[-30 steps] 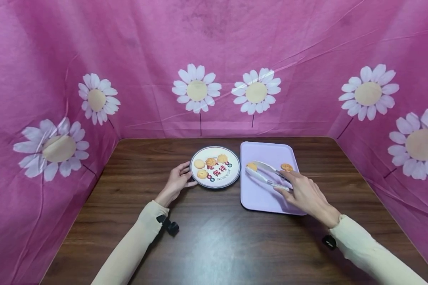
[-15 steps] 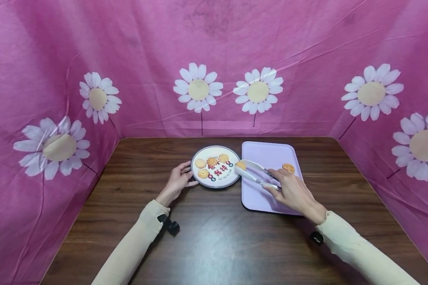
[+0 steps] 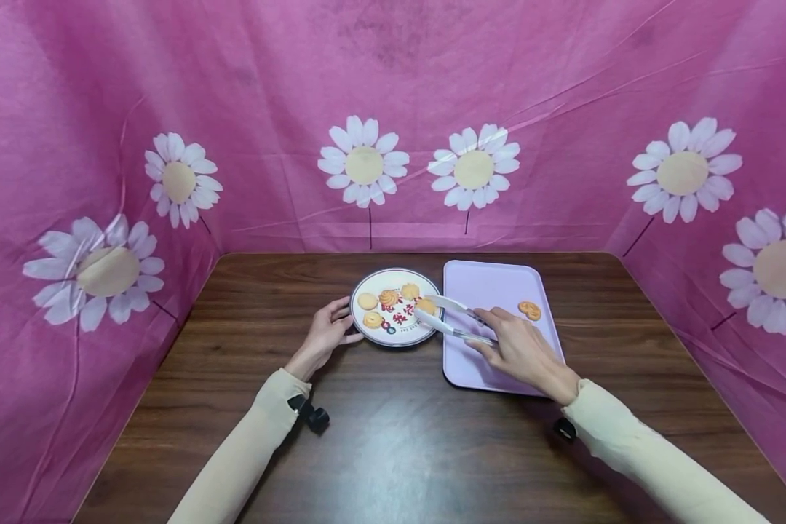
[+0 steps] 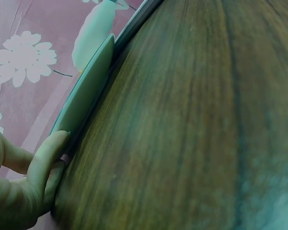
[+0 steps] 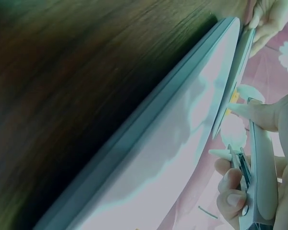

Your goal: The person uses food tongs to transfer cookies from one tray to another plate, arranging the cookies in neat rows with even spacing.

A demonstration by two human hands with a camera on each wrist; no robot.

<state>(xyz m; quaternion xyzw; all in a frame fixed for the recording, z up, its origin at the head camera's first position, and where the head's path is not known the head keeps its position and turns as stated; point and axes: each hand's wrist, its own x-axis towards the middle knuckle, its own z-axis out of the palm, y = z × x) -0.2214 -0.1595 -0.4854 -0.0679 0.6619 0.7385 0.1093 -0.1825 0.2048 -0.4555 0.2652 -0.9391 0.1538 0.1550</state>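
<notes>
My left hand (image 3: 326, 331) holds the left rim of a round white plate (image 3: 389, 279) with a dark edge and red printed characters. In the left wrist view its thumb (image 4: 50, 148) lies at the plate's rim. My right hand (image 3: 520, 349) grips a pair of tongs (image 3: 458, 334) with pale tips, reaching over the plate's right side. Between the tips is a round golden cookie (image 3: 425, 307), close over the plate. Several cookies lie on the plate: a plain round one (image 3: 367, 301), a swirled one (image 3: 388, 298), a ring-shaped one (image 3: 372, 319) and a flower-shaped one (image 3: 410, 291).
To the plate's right, right beside it, lies a lilac tray (image 3: 491, 282). One pretzel-shaped cookie (image 3: 529, 311) sits near its right edge. Both stand on a dark wooden table (image 3: 380, 437), with a pink daisy-printed cloth (image 3: 419, 80) behind and at the sides.
My right hand has carried the tongs and the round cookie leftward from the tray to over the plate's right side. My left hand has stayed at the plate's rim.
</notes>
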